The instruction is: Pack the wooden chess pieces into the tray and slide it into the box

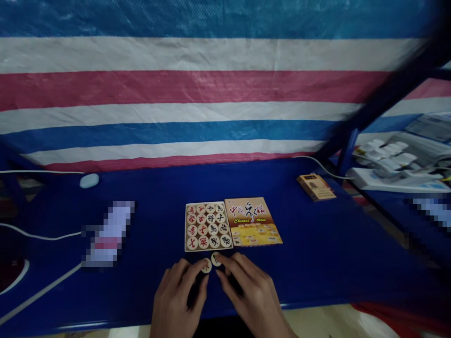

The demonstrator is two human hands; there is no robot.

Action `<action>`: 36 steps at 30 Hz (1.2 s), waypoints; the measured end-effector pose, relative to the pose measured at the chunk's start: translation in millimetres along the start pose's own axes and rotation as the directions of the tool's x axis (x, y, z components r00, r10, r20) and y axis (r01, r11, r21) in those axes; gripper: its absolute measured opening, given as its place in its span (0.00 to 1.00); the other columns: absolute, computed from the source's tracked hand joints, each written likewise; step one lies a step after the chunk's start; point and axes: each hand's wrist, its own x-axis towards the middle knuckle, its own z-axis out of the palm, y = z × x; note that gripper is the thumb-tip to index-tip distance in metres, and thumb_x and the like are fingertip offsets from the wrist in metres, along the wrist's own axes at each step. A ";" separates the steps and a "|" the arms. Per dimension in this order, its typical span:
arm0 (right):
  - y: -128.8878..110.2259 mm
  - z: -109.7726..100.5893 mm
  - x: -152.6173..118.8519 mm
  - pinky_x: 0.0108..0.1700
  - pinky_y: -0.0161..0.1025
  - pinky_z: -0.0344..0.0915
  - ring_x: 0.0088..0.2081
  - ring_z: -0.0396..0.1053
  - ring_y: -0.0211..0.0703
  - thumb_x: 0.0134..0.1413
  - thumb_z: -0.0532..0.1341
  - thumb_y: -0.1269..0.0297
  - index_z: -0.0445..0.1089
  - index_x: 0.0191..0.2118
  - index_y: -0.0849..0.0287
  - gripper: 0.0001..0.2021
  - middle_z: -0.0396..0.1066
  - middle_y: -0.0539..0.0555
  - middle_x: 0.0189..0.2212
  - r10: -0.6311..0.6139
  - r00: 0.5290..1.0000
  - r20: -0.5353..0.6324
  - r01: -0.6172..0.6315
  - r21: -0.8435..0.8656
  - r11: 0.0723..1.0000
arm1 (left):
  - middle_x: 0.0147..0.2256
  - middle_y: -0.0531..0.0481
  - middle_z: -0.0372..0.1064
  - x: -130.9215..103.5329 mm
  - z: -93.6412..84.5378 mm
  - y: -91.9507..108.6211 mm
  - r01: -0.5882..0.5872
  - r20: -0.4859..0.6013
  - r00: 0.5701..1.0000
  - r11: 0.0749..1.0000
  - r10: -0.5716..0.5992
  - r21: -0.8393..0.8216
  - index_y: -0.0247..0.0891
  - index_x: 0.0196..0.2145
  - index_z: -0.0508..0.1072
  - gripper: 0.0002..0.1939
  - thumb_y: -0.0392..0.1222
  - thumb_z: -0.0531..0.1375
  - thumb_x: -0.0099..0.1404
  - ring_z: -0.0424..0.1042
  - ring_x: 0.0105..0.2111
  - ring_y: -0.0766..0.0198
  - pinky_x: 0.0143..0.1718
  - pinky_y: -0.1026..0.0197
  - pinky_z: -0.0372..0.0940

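Note:
An open box (208, 250) on the blue table holds round chess pieces in rows, red characters on the left and black on the right. Its printed lid (252, 221), marked "Chinese chess", lies against the box's right side. Just below the box, my left hand (181, 293) pinches one round piece (206, 266) between thumb and finger. Beside it, my right hand (246, 288) grips another piece (215, 259) with a dark mark. The two pieces are close together near the box's front edge.
A blurred phone (111, 234) lies left with white cables near it. A small pale blue case (89, 180) sits at the back left. A yellow-brown pack (316, 187) is at the back right, and a white power strip (398, 180) lies beyond the blue frame.

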 end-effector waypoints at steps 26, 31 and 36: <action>-4.9 -16.1 20.9 0.34 0.37 0.71 0.32 0.71 0.38 0.61 0.65 0.67 0.69 0.50 0.50 0.12 0.75 0.50 0.38 -0.002 0.985 -0.170 0.047 0.263 0.964 | 0.37 0.52 0.71 25.7 -16.0 0.3 0.037 -0.063 0.996 0.928 -0.065 -0.371 0.48 0.50 0.72 0.13 0.37 0.61 0.69 0.69 0.27 0.68 0.28 0.63 0.70; -3.3 -12.0 20.2 0.34 0.38 0.71 0.31 0.71 0.38 0.60 0.66 0.67 0.70 0.49 0.50 0.13 0.76 0.49 0.35 -0.024 0.984 -0.179 0.069 0.253 0.965 | 0.38 0.52 0.72 26.3 -13.9 -3.7 0.063 -0.039 0.996 0.922 -0.084 -0.383 0.47 0.49 0.72 0.13 0.37 0.62 0.68 0.68 0.26 0.69 0.28 0.63 0.69; -2.2 -11.7 18.6 0.31 0.37 0.70 0.28 0.71 0.36 0.59 0.67 0.65 0.71 0.49 0.49 0.13 0.76 0.47 0.34 -0.017 0.984 -0.177 0.067 0.280 0.958 | 0.38 0.53 0.72 26.8 -14.4 -5.0 0.085 -0.017 0.995 0.910 -0.101 -0.407 0.48 0.49 0.73 0.13 0.37 0.62 0.68 0.69 0.27 0.69 0.28 0.63 0.68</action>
